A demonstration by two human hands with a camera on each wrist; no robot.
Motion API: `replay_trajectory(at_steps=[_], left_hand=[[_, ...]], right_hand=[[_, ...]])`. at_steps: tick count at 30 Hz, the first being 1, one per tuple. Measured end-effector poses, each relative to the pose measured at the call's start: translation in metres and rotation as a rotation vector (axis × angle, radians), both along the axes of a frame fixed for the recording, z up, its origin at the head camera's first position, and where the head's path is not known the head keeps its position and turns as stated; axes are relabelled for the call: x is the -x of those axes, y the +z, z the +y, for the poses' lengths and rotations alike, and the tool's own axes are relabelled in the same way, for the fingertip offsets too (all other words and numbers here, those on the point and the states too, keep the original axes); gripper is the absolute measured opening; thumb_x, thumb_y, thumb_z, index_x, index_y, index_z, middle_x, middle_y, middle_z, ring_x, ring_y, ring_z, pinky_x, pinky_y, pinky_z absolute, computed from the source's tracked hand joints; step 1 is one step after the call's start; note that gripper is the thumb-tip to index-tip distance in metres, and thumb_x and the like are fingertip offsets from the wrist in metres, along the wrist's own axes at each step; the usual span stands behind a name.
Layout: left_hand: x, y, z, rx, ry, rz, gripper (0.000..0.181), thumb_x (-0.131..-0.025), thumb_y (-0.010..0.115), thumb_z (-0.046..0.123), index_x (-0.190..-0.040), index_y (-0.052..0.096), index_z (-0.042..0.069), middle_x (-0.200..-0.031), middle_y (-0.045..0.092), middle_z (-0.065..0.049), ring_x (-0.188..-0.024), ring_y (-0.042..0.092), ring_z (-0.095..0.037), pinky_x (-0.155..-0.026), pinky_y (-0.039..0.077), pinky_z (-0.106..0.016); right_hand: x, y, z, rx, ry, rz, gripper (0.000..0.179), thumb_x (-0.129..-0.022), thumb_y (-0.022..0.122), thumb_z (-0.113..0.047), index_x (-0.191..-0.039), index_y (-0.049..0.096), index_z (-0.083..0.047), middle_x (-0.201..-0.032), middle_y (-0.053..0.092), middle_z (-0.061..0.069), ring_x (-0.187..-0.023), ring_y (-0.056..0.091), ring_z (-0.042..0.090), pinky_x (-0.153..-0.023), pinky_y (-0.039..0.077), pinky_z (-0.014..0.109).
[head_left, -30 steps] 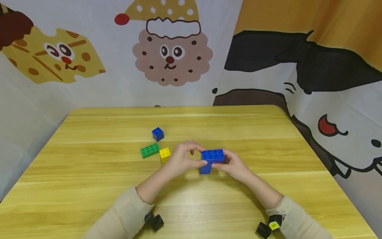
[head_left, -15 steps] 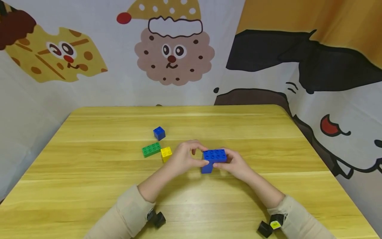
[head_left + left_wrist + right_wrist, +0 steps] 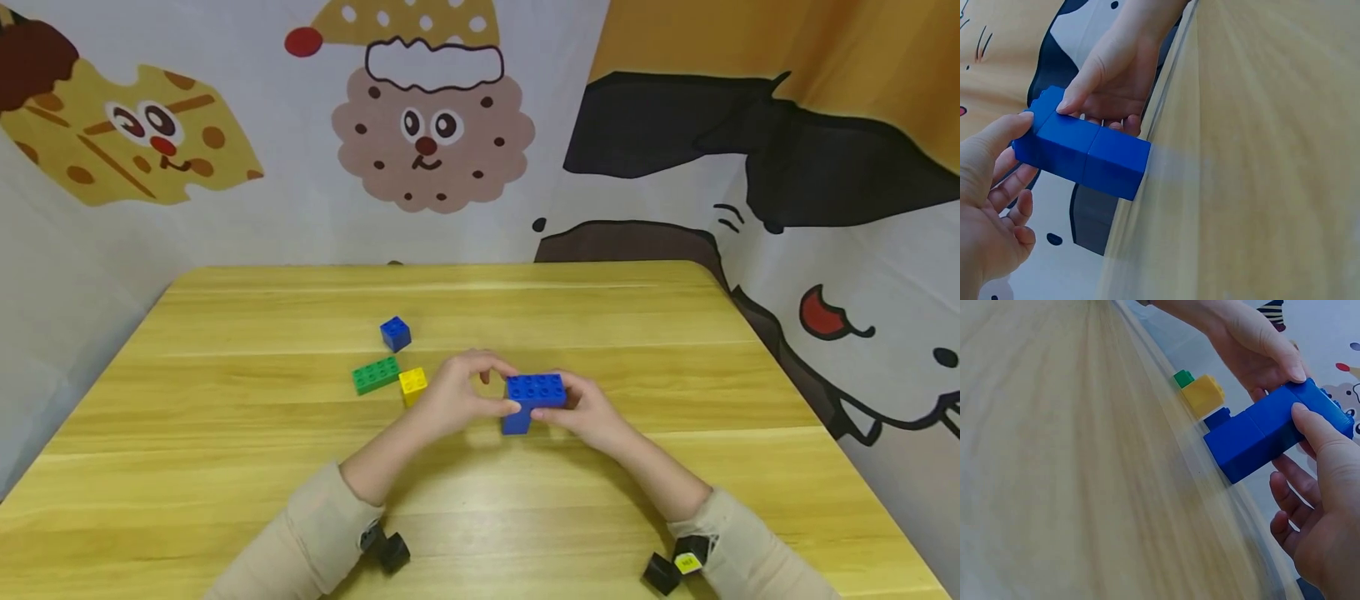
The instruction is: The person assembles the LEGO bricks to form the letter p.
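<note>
One blue brick stack (image 3: 536,395) | left hand (image 3: 455,400) pinches its upper left, right hand (image 3: 592,415) its upper right | probably light, stiff, slick | best held by near, far sides

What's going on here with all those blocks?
A person's left hand and right hand are both holding a blue block tower upright, with a wide block on top of a narrower part. To their left, on the table, sit a green block, a yellow block and a small blue block.
</note>
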State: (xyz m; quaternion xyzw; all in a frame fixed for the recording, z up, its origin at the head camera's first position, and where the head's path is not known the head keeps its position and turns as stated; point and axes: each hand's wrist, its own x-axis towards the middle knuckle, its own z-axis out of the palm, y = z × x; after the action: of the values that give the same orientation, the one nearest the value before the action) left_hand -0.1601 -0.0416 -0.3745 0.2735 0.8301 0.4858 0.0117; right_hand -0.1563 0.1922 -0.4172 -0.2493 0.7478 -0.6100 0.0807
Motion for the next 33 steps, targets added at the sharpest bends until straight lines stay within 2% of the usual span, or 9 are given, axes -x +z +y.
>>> replay_trajectory(at_steps=[8, 14, 21, 24, 28, 33], left_hand=[[-0.002, -0.005, -0.002, -0.065, -0.007, -0.018, 0.037, -0.077, 0.082, 0.024, -0.111, 0.071, 0.016, -0.099, 0.063, 0.011, -0.093, 0.053, -0.031, -0.066, 0.044, -0.032], [-0.002, -0.007, -0.005, -0.127, -0.003, -0.051, 0.036, -0.078, 0.082, 0.023, -0.111, 0.07, 0.02, -0.099, 0.064, 0.011, -0.095, 0.051, -0.032, -0.069, 0.042, -0.039], [-0.003, -0.006, -0.008, -0.133, -0.016, -0.062, 0.035, -0.078, 0.081, 0.026, -0.112, 0.07, 0.022, -0.101, 0.064, 0.01, -0.096, 0.051, -0.032, -0.072, 0.042, -0.045], [-0.005, -0.005, -0.011, -0.149, -0.012, -0.069, 0.035, -0.078, 0.081, 0.025, -0.111, 0.07, 0.02, -0.103, 0.065, 0.006, -0.096, 0.05, -0.032, -0.074, 0.041, -0.048], [-0.008, -0.006, -0.018, -0.164, 0.013, -0.069, 0.036, -0.077, 0.082, 0.019, -0.111, 0.07, 0.015, -0.105, 0.066, -0.001, -0.096, 0.05, -0.03, -0.074, 0.041, -0.046], [-0.01, -0.007, -0.032, -0.152, 0.05, -0.061, 0.037, -0.076, 0.082, 0.016, -0.111, 0.07, 0.014, -0.104, 0.065, 0.003, -0.095, 0.05, -0.026, -0.073, 0.041, -0.041]], right_hand=[[-0.001, -0.001, 0.0, -0.018, -0.033, 0.024, 0.037, -0.083, 0.071, 0.001, -0.117, 0.058, 0.008, -0.106, 0.066, 0.016, -0.093, 0.064, 0.022, -0.079, 0.052, 0.035], [-0.002, -0.001, 0.0, -0.024, -0.041, 0.032, 0.038, -0.084, 0.071, 0.0, -0.118, 0.058, 0.007, -0.106, 0.066, 0.014, -0.092, 0.064, 0.022, -0.078, 0.052, 0.034], [-0.002, -0.002, 0.0, -0.001, -0.021, 0.038, 0.037, -0.084, 0.07, 0.002, -0.118, 0.057, 0.008, -0.105, 0.066, 0.014, -0.092, 0.064, 0.022, -0.078, 0.052, 0.035], [-0.002, -0.003, 0.001, -0.008, -0.026, 0.055, 0.038, -0.083, 0.071, 0.003, -0.118, 0.057, 0.008, -0.104, 0.066, 0.013, -0.09, 0.064, 0.021, -0.077, 0.052, 0.034], [-0.002, -0.002, 0.004, -0.022, -0.04, 0.072, 0.041, -0.082, 0.072, 0.003, -0.119, 0.056, 0.006, -0.102, 0.065, 0.014, -0.086, 0.064, 0.022, -0.074, 0.053, 0.035], [-0.004, 0.001, 0.007, -0.058, -0.064, 0.088, 0.044, -0.082, 0.072, 0.0, -0.123, 0.056, 0.004, -0.101, 0.064, 0.015, -0.086, 0.062, 0.023, -0.075, 0.052, 0.036]])
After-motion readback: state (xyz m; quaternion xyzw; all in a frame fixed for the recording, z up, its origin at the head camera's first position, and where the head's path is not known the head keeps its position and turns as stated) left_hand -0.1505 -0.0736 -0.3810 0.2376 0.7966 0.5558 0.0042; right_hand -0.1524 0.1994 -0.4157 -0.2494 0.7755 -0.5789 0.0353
